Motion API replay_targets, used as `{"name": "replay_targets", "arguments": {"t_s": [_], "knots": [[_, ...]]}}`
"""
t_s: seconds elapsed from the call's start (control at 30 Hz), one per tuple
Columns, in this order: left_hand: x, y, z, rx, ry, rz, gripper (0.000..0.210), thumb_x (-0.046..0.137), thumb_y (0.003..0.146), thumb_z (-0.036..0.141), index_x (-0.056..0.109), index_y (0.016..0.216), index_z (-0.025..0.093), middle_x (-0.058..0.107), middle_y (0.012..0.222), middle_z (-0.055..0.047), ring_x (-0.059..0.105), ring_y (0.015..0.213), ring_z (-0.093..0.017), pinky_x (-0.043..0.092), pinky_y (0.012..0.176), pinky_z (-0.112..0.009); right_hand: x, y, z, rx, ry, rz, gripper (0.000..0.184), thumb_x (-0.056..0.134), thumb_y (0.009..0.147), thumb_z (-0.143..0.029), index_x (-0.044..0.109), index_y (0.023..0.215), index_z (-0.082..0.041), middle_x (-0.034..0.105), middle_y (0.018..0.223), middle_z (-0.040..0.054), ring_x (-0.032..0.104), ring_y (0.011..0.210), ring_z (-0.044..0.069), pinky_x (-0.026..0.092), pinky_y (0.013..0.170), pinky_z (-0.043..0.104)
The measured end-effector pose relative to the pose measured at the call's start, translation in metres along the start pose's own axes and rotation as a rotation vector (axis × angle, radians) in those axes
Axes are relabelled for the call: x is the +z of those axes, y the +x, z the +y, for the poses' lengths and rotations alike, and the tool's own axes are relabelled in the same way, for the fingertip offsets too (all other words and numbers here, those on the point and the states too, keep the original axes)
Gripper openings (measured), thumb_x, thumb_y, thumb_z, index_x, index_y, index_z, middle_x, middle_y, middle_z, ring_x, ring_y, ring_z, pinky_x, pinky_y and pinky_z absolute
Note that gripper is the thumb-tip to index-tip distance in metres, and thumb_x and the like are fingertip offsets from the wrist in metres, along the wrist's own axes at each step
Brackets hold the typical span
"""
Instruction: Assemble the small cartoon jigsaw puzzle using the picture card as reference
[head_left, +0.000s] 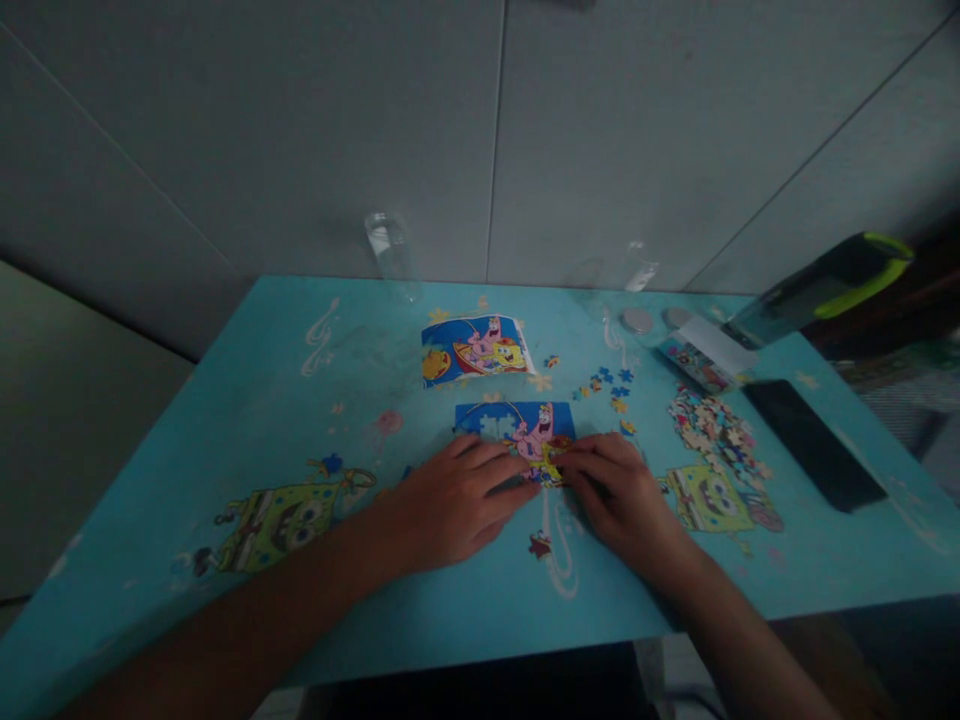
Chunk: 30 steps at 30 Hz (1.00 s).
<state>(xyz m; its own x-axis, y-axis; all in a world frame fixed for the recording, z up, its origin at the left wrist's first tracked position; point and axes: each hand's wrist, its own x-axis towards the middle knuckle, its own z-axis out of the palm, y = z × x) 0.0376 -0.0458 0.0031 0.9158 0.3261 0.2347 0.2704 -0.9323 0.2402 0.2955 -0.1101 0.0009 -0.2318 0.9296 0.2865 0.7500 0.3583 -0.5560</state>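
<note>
A partly assembled jigsaw puzzle [541,425] with a pink starfish character on blue lies in front of me, with a gap in its upper left where the table shows through. My left hand [461,500] rests over its lower left, fingers stretched out and fingertips on the pieces. At its lower right, my right hand [611,490] has thumb and fingers pinched on a yellowish puzzle piece [556,466], mostly covered by the fingertips. Just behind lies a picture sheet [476,350] with the same scene. A loose dark red piece [539,545] is nearer to me.
Several loose blue pieces [609,382] lie right of the sheet. Farther right are a heap of mixed pieces [716,430], a dark phone-like slab [814,445], a small box [697,362] and a dark bottle [817,290]. Clear containers [394,255] stand by the wall.
</note>
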Motion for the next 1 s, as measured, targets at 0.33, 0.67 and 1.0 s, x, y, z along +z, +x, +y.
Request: {"name": "replay_targets", "arguments": {"t_s": [0.33, 0.67, 1.0], "knots": [[0.0028, 0.0006, -0.0003, 0.001, -0.007, 0.025, 0.043, 0.059, 0.098, 0.025, 0.057, 0.140, 0.023, 0.062, 0.135, -0.009, 0.053, 0.123, -0.028, 0.040, 0.104, -0.047, -0.0028, 0.0010, -0.0080, -0.080, -0.051, -0.041, 0.028, 0.063, 0.096, -0.022, 0.074, 0.120, -0.031, 0.068, 0.116, 0.0082, 0.062, 0.108, 0.028, 0.049, 0.091, 0.051], [0.0033, 0.0006, 0.0002, -0.002, -0.002, 0.022, 0.041, 0.059, 0.098, 0.026, 0.057, 0.140, 0.023, 0.062, 0.135, -0.008, 0.054, 0.123, -0.027, 0.040, 0.103, -0.046, -0.0009, 0.0007, -0.0055, -0.078, -0.069, -0.048, 0.021, 0.064, 0.096, -0.023, 0.077, 0.111, -0.030, 0.070, 0.114, 0.0072, 0.062, 0.105, 0.027, 0.050, 0.090, 0.049], [0.0015, 0.0020, 0.0003, 0.007, 0.005, 0.015, 0.040, 0.058, 0.099, 0.026, 0.058, 0.139, 0.023, 0.062, 0.136, -0.009, 0.054, 0.122, -0.028, 0.039, 0.102, -0.047, -0.0026, -0.0004, -0.0065, -0.091, -0.111, -0.057, 0.025, 0.061, 0.095, -0.020, 0.076, 0.114, -0.029, 0.069, 0.114, 0.0084, 0.060, 0.104, 0.028, 0.048, 0.089, 0.049]]}}
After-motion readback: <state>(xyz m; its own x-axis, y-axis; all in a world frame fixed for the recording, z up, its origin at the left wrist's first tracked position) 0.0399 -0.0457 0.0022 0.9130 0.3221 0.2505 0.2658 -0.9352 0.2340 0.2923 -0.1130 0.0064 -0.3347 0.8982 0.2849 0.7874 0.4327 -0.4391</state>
